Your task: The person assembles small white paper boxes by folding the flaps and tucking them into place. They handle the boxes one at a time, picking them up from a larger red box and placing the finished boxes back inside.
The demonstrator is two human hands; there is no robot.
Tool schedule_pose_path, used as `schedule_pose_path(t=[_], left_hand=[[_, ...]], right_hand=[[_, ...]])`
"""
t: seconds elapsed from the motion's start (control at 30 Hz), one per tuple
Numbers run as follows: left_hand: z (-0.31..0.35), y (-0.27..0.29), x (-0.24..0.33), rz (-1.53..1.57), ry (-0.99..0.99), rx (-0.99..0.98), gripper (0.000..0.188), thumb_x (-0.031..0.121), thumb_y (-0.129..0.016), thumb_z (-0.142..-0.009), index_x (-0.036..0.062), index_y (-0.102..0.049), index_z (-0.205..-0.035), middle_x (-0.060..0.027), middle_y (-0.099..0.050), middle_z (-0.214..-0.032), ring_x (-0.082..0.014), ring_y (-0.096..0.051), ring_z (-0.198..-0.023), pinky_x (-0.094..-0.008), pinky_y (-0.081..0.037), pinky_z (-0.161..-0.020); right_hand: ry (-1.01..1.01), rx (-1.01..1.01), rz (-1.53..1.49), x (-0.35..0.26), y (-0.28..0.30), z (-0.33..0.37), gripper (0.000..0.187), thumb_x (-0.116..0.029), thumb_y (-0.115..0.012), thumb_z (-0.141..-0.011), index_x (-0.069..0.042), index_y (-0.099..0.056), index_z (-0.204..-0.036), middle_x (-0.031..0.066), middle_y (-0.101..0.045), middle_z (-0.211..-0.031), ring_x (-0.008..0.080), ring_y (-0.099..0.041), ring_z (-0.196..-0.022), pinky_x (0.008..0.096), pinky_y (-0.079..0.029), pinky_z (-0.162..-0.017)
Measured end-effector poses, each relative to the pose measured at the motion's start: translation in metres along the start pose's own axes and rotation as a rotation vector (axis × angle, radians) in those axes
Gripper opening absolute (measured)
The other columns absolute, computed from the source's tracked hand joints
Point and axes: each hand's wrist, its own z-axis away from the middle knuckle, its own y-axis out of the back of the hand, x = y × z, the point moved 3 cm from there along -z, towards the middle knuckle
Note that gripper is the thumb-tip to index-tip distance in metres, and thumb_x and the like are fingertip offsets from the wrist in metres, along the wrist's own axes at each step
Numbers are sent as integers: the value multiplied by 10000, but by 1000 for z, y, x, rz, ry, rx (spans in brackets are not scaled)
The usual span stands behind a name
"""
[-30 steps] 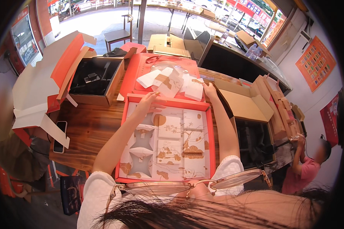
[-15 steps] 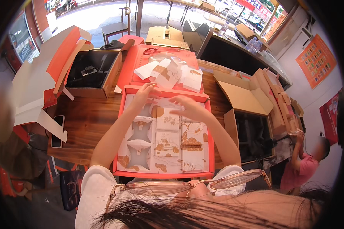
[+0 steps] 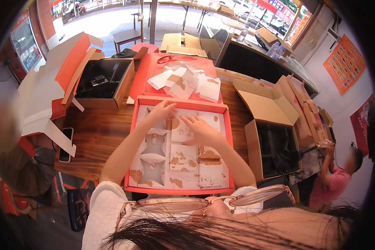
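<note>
A shallow red gift box [image 3: 226,125] lies open before me. Its white insert [image 3: 134,177] has gold-brown drawings. On the left of the insert are star-shaped cut-out compartments [image 3: 153,168] with grey bottoms. Printed white small boxes [image 3: 183,157] fill the middle and right. My left hand [image 3: 166,110] hovers at the box's back edge, fingers loosely bent and holding nothing that shows. Over the back middle small box [image 3: 180,131] my right hand [image 3: 201,129] spreads its fingers; whether they touch it I cannot tell.
Behind lies a red bag [image 3: 143,85] topped with loose white printed cartons [image 3: 183,83]. A cardboard box with dark lining [image 3: 102,79] stands at left, near a phone [image 3: 66,143]. Another dark-lined box [image 3: 277,143] stands at right. A person in pink [image 3: 331,185] is farther right.
My left hand has come a little nearer and right along the box's back edge. My right hand has come lower over the middle small box. The whole view has shifted slightly.
</note>
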Motion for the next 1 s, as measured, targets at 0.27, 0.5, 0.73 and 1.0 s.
schedule_pose_path(t=[0.27,0.5,0.73,1.0], left_hand=[[-2,0,-9,-115,-87,-67,331,291,-423,-974,31,-568,-1119,-37,-613,-937,-96,-560,-784,-250,-457,-674],[1,-7,5,79,-21,-33,530,500,-338,-970,64,-554,-1180,-39,-607,-985,-109,-559,-880,-265,-446,-768],[25,-21,41,-13,-281,-106,532,318,-586,-881,69,-414,-1318,-43,-539,-1207,-144,-524,-1100,-331,-416,-946],[21,-16,36,19,-435,-132,667,67,-709,-772,81,-358,-1339,-75,-477,-1276,-173,-470,-1180,-333,-439,-957]], right_hand=[[61,189,-137,-13,21,4,969,-264,-797,-600,-67,-293,-1404,188,-458,-1244,348,-432,-1168,429,-386,-989],[44,547,-317,-8,44,7,913,-207,-812,-594,-83,-342,-1367,156,-430,-1277,343,-398,-1200,425,-375,-1006],[183,735,28,-1,37,5,851,-194,-811,-627,-67,-363,-1340,147,-408,-1315,340,-391,-1225,427,-351,-1024],[116,944,-166,16,34,6,671,-135,-719,-764,-28,-367,-1326,168,-408,-1334,308,-382,-1258,388,-345,-1026]])
